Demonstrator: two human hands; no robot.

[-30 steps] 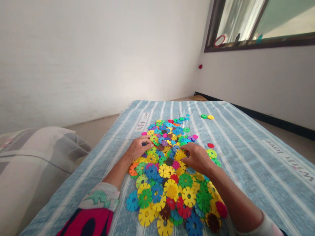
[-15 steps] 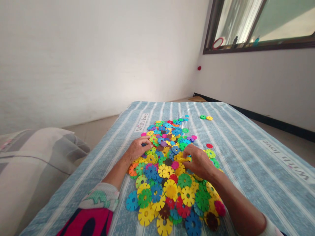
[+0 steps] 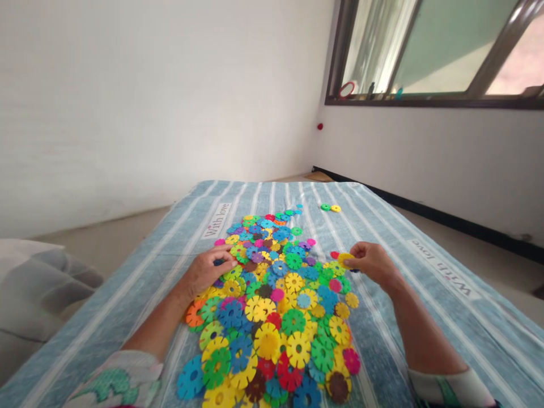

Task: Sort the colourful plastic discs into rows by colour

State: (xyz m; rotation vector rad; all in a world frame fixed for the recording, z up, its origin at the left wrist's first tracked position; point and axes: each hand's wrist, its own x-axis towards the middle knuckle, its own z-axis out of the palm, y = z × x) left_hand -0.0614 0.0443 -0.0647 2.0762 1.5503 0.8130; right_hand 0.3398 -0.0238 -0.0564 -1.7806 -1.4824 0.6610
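Note:
Notched plastic discs in yellow, blue, green, red and other colours lie in a long heap (image 3: 293,281) down the middle of the cloth. Off the heap's right edge, my right hand (image 3: 376,265) pinches a yellow notched disc (image 3: 345,260) between thumb and fingers. A red disc (image 3: 335,255) lies just behind it. At the heap's left edge rests my left hand (image 3: 209,271), fingers curved over the discs there. Something dark blue shows between its thumb and fingers; whether it is gripped I cannot tell.
A blue and white striped cloth (image 3: 140,272) covers the table. A green disc (image 3: 325,207) and a yellow disc (image 3: 335,208) lie apart near the far end. Pale fabric (image 3: 38,283) is at the left. White walls and a window (image 3: 442,51) stand beyond.
My right hand has lifted a yellow disc from the heap and moved right with it. My left hand stays at the heap's left edge. The view has shifted to the right.

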